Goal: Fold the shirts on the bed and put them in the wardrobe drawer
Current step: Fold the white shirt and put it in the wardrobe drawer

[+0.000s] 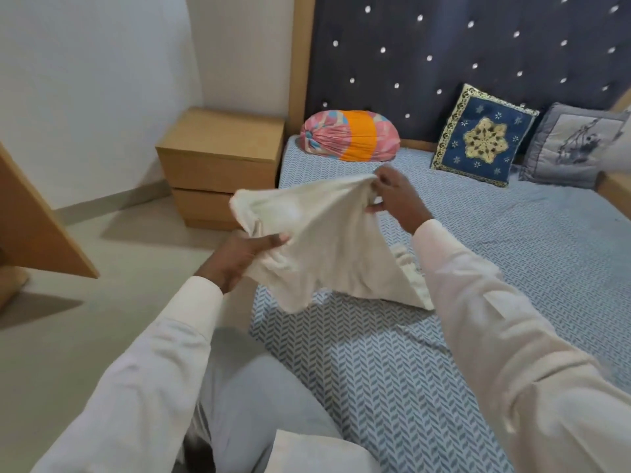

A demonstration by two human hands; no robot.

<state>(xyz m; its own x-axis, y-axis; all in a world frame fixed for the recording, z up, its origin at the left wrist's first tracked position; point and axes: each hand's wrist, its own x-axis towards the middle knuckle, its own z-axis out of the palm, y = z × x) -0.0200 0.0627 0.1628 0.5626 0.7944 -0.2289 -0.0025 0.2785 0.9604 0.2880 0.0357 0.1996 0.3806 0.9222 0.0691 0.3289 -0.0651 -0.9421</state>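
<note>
Folding has barely begun: 1 cream shirt [317,240] hangs crumpled at frame centre above the bed [392,370], pinched by the left hand [246,259] and right hand [392,196]. No folded shirt or wardrobe drawer shows.

Bed [546,240]: mattress under blue-and-white herringbone cotton sheet, a few creases near the foot. At head end, left to right:
- pink-and-orange fabric bolster pillow [350,135], lying flat
- navy square cushion with gold star embroidery [483,134], propped upright
- grey square cushion with printed panel [573,146], touching navy one, tilted back

Cream fabric shirt [327,233]: mostly lifted, lower corner resting on sheet mid-bed.
</note>
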